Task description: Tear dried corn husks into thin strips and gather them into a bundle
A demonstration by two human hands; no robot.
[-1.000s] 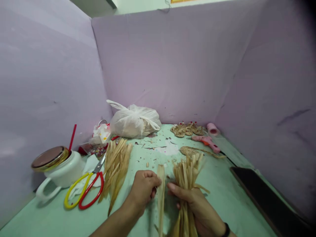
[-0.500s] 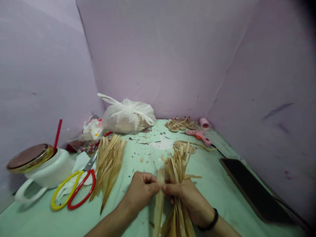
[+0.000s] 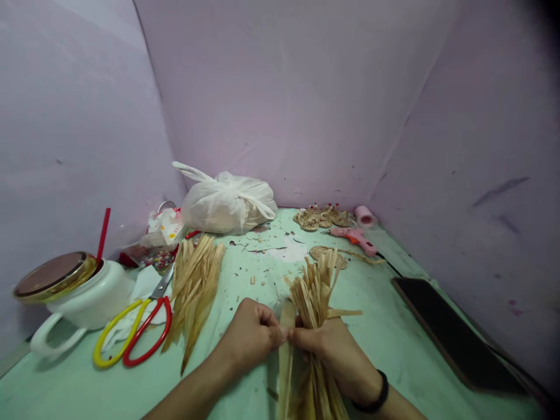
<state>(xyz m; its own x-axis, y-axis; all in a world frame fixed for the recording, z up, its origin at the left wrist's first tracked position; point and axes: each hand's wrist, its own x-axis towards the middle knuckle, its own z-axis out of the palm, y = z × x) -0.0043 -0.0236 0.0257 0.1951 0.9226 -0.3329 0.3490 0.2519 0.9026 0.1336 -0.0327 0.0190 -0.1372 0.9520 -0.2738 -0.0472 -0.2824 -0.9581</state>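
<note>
My right hand (image 3: 339, 353) is closed around a bundle of dried tan leaf strips (image 3: 311, 294), its thumb pointing left. Between the two hands stands a single wider leaf strip (image 3: 286, 361). My left hand (image 3: 256, 332) pinches this strip at its edge, the fingertips meeting my right thumb. The lower ends of strip and bundle run out of the bottom of the view. Left of my hands lies a second pile of dried leaf strips (image 3: 196, 286), with scissors (image 3: 146, 326) with one yellow and one red handle beside it.
A white mug (image 3: 98, 297) with a gold-rimmed lid stands at left. Behind are a tied white plastic bag (image 3: 230, 204), a pink glue gun (image 3: 356, 238), braided pieces (image 3: 321, 219) and a pink roll (image 3: 364, 217). A dark phone (image 3: 455, 335) lies at right; scraps dot the green table (image 3: 245, 265).
The view has shifted slightly. Both hands keep nearly the same place and grip, and the wide strip between them has moved a little to the right, nearer the bundle.
</note>
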